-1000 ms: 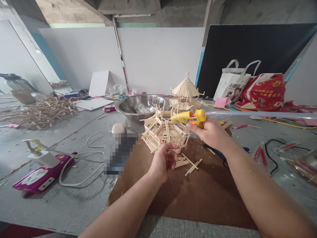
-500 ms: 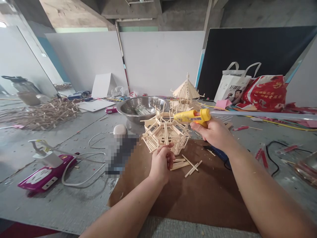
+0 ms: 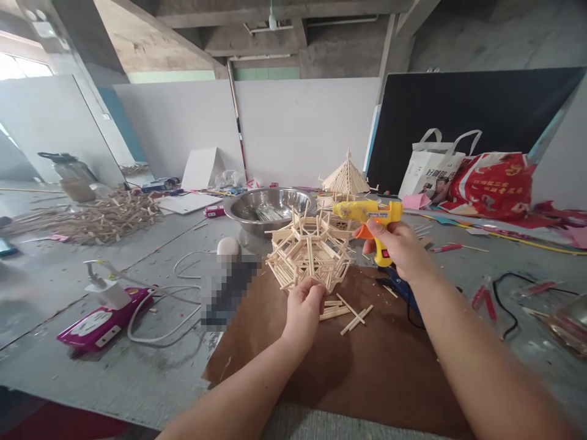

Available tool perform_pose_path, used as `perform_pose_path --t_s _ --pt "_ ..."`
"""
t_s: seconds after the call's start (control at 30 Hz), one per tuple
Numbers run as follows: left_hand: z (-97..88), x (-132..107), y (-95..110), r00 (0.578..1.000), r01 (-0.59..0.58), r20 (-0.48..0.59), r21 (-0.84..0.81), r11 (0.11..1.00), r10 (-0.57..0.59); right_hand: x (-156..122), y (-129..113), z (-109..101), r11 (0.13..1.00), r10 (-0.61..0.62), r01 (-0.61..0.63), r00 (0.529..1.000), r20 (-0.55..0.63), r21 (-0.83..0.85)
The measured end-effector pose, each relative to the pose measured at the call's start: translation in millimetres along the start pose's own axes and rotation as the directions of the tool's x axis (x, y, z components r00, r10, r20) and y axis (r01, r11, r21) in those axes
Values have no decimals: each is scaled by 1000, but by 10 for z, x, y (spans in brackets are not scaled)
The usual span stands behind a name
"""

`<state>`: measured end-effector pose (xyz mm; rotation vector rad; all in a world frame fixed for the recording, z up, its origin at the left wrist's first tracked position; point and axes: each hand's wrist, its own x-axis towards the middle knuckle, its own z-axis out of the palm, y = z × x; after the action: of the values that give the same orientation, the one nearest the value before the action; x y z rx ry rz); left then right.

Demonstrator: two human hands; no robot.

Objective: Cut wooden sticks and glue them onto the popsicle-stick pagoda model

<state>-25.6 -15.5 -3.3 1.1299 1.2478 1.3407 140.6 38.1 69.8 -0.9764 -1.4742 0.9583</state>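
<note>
In front of me a lattice model of thin wooden sticks [image 3: 312,249] rests at the far end of a brown board [image 3: 367,373], with stick ends jutting up at its top. My left hand [image 3: 306,305] is closed in a pinch on its lower front edge; the fingertips are partly hidden. My right hand [image 3: 397,247] grips a yellow hot glue gun [image 3: 367,211] with an orange trigger, its nozzle pointing left above the model's right side. Several loose sticks [image 3: 353,318] lie on the board just right of my left hand.
Behind the model stand a steel bowl [image 3: 247,223] and a stick-built pointed roof [image 3: 347,174]. A purple power strip [image 3: 98,327] with white cables lies left. Dark blue pliers-like tool [image 3: 403,290] sits under my right wrist. Bags [image 3: 490,186] stand back right; a strip pile [image 3: 105,217] lies left.
The glue gun has turned, its handle now showing below and the clear glue stick behind it out of sight. My left hand stays at the model's front, fingers closer together. The view tilted up slightly.
</note>
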Motion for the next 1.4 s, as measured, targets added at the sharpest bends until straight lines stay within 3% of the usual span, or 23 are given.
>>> perform_pose_path --t_s 0.13,0.27,0.33,0.4,0.47,0.5,0.6,0.7,0.8,1.0,1.07,1.2,1.27,1.4 --pt "-11 -132 123 977 -212 50 118 970 207 114 172 13 960 90 -44 984 -155 278" --pt "-51 -239 310 946 -323 23 152 934 324 174 264 -43 907 160 -79 974 -163 414" --pt "-52 -272 340 932 -363 90 269 892 351 175 255 -73 896 150 -66 976 -161 438" --pt "-30 -298 303 908 -416 262 464 782 327 164 219 -93 896 129 -44 978 -164 441" --pt "4 -319 224 876 -470 428 655 592 222 146 168 -105 897 110 -26 980 -166 441" --pt "19 -324 183 873 -477 458 733 484 168 135 141 -109 897 100 -18 981 -164 442" --pt "28 -311 102 899 -435 435 866 247 54 99 61 -125 899 56 14 988 -147 438" --pt "-19 -257 80 913 -406 407 904 132 24 64 -8 -145 911 -2 58 991 -137 409" --pt "-72 -183 42 928 -369 372 924 103 -12 39 -62 -162 932 -55 101 989 -138 347" --pt "-96 -56 -47 928 -367 373 912 185 7 4 -141 -190 945 -101 137 986 -133 297" --pt "-86 -38 -20 918 -391 397 909 145 -9 -7 -162 -197 947 -109 142 986 -130 287" --pt "-2 -58 83 895 -443 440 896 -32 -76 -11 -180 -201 949 -119 149 985 -122 277" --pt "96 -83 114 870 -492 486 867 -76 -78 1 -170 -199 943 -125 156 985 -123 295" --pt "383 -73 72 763 -640 647 755 -143 -1 20 -143 -184 937 -128 159 984 -121 311"
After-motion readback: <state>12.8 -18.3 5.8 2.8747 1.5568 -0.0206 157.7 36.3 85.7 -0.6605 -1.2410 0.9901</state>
